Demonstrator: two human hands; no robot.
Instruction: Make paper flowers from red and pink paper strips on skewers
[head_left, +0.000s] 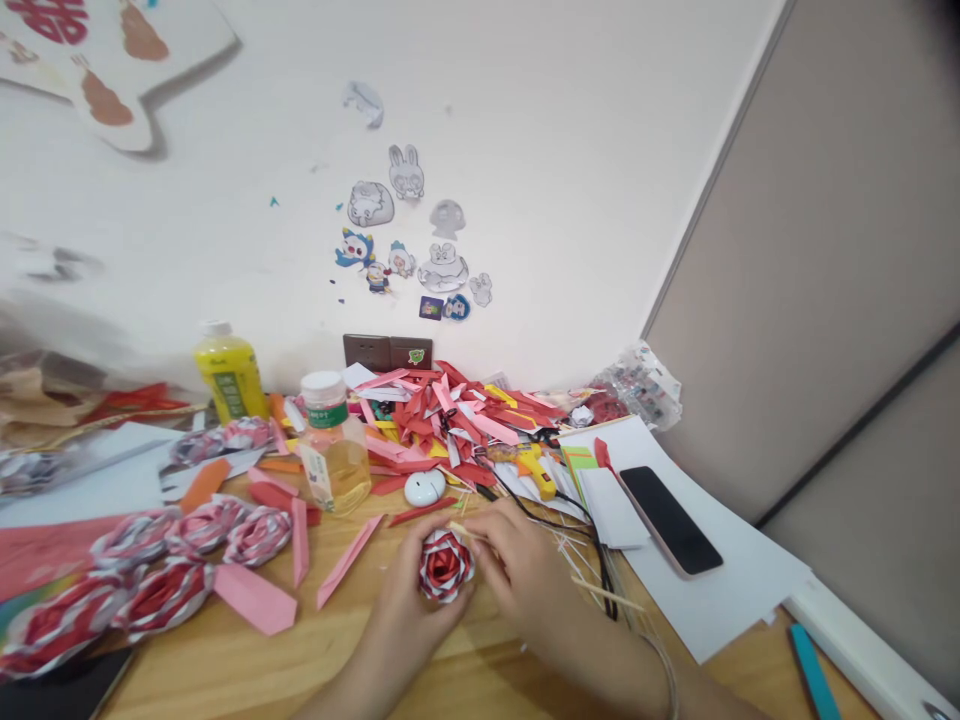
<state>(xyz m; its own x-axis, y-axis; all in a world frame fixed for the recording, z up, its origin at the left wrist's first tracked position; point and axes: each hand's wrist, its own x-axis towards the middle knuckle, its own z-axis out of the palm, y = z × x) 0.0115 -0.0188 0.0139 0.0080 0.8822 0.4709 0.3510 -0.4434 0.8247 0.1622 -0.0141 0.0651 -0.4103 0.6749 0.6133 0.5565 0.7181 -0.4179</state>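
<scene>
A red and white folded-paper rose (445,567) sits in my left hand (409,590), its spiral centre facing up toward me. The fingers and thumb of that hand curl around its sides. At the rose's upper right edge, my right hand (517,560) pinches a thin pale wooden stick (609,594). One end shows by the rose, and the other comes out past the wrist; the hand hides the middle. Whether the stick's tip touches the petals I cannot tell. Just beyond my hands lies a white oval case (424,487).
Folded red and pink paper strips (450,410) pile against the wall. Finished paper roses (165,595) lie left. A drink bottle (334,440) and yellow bottle (229,372) stand behind. A yellow glue gun (536,470), its cable and a phone (671,520) are right.
</scene>
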